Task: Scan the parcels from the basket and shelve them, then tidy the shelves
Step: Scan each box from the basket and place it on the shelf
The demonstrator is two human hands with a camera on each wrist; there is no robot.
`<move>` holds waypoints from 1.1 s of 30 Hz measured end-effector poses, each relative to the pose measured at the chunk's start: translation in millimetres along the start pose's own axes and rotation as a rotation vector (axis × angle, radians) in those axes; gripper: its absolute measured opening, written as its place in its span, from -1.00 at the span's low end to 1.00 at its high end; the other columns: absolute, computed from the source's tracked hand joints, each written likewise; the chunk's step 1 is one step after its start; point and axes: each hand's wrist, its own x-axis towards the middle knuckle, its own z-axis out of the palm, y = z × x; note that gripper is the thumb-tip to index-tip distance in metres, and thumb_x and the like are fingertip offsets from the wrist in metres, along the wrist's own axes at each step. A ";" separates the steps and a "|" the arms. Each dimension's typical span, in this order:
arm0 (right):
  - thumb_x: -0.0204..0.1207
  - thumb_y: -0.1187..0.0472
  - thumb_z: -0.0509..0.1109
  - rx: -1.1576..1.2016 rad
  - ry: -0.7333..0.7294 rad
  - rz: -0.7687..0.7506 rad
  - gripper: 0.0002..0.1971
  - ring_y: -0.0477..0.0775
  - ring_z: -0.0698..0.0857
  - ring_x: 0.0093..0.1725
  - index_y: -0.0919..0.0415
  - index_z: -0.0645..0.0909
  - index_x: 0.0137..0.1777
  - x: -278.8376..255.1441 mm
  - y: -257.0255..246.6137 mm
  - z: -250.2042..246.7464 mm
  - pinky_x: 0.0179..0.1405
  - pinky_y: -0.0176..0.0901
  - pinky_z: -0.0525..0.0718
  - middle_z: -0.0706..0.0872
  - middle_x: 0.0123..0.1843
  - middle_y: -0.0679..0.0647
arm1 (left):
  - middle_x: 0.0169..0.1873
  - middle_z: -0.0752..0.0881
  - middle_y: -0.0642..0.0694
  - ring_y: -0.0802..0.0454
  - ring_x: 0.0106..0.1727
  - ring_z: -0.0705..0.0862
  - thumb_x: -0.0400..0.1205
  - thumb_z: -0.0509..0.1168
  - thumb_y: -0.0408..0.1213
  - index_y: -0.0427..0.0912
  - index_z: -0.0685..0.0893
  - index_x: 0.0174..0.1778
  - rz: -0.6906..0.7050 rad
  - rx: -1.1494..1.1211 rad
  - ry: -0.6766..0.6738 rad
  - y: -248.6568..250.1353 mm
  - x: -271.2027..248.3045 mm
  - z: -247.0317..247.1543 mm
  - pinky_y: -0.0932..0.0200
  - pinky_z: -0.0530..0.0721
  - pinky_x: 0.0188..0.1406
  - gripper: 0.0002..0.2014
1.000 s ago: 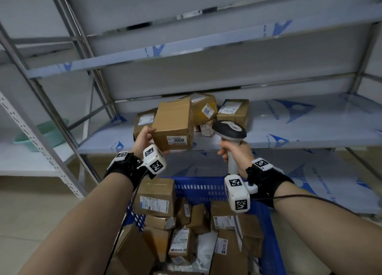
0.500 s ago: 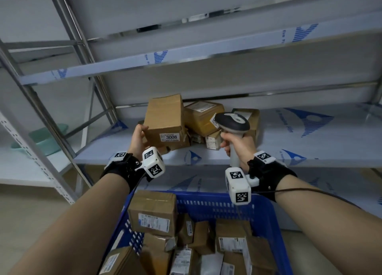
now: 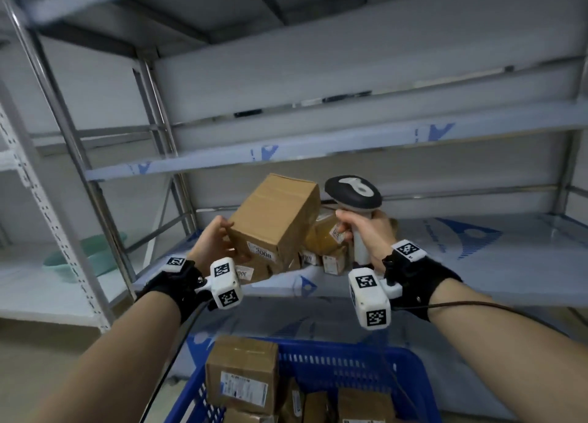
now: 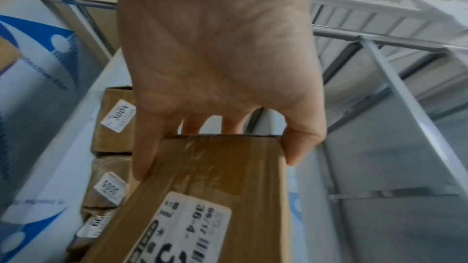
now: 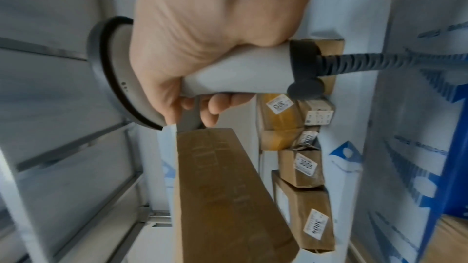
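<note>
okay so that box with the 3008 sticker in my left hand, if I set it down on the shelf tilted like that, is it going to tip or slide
The 3008 box looks stiff: its cardboard edges stay straight under the left hand. It seems light, since one hand's grip carries it. It is tall, narrow and tilted over the shelved parcels, so set down askew it may tip; its taped face could slide on the film-covered shelf.

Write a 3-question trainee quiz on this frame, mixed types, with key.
1. True or false: the left hand holds the cardboard box above the parcels on the shelf.
2. The right hand holds: A) a tape gun B) a barcode scanner C) nothing.
3. Fill in: the blue basket below the arms holds more ____.

Key: 1 true; 2 B; 3 parcels.
</note>
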 end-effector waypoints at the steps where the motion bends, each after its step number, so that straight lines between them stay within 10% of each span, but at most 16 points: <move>1: 0.46 0.31 0.52 0.015 0.002 -0.022 -0.91 -0.04 0.56 -0.54 0.35 0.71 -0.15 -3.4 -13.4 0.5 -0.56 -0.34 0.55 0.67 -0.51 0.09 | -0.21 0.51 -0.23 -0.24 -0.16 0.59 0.45 0.22 -0.07 -0.31 0.51 -0.06 0.023 -0.017 -0.022 11.1 -5.2 1.4 -0.21 0.61 0.03 -0.65; 14: 0.48 0.30 0.49 0.068 0.085 -0.126 -0.88 -0.12 0.50 -0.64 0.27 0.65 -0.25 9.9 -112.1 -10.0 -0.61 -0.36 0.50 0.64 -0.51 0.10 | -0.19 0.69 -0.26 -0.20 -0.22 0.67 0.71 0.01 0.04 -0.16 0.56 0.03 0.259 -0.073 -0.012 138.3 -23.5 117.7 0.09 0.69 -0.36 -0.63; 19: 0.49 0.30 0.48 0.081 0.100 -0.130 -0.86 -0.08 0.50 -0.57 0.25 0.64 -0.28 27.9 -112.1 -22.5 -0.56 -0.35 0.50 0.63 -0.49 0.10 | 0.19 0.62 -0.31 -0.30 0.30 0.61 0.79 -0.13 0.05 -0.39 0.48 0.41 0.314 0.175 0.103 138.7 5.9 167.7 0.11 0.56 -0.11 -0.41; 25: 0.50 0.26 0.49 0.047 0.114 -0.112 -0.86 -0.08 0.50 -0.56 0.27 0.64 -0.24 46.3 -99.1 -32.7 -0.51 -0.31 0.50 0.63 -0.46 0.11 | 0.16 0.66 -0.30 -0.28 0.13 0.70 0.54 0.41 -0.39 -0.22 0.32 0.53 0.529 0.604 0.209 133.9 49.7 183.9 -0.20 0.73 0.09 -0.36; 28: 0.50 0.25 0.49 0.039 0.100 -0.094 -0.87 -0.10 0.52 -0.58 0.29 0.64 -0.21 51.8 -93.3 -34.1 -0.51 -0.29 0.51 0.64 -0.47 0.10 | 0.00 0.71 -0.23 -0.25 0.00 0.75 0.46 0.34 -0.56 -0.07 0.35 0.53 0.623 0.589 0.101 129.8 68.8 189.8 -0.20 0.76 0.02 -0.29; 33: 0.48 0.25 0.49 0.038 0.090 -0.083 -0.87 -0.11 0.52 -0.61 0.33 0.67 -0.11 56.6 -86.9 -36.5 -0.53 -0.28 0.52 0.64 -0.47 0.11 | 0.48 0.49 -0.15 -0.05 0.39 0.54 0.63 0.09 -0.62 -0.12 0.14 0.67 0.467 0.767 -0.273 122.7 49.1 220.8 0.11 0.50 0.32 -0.32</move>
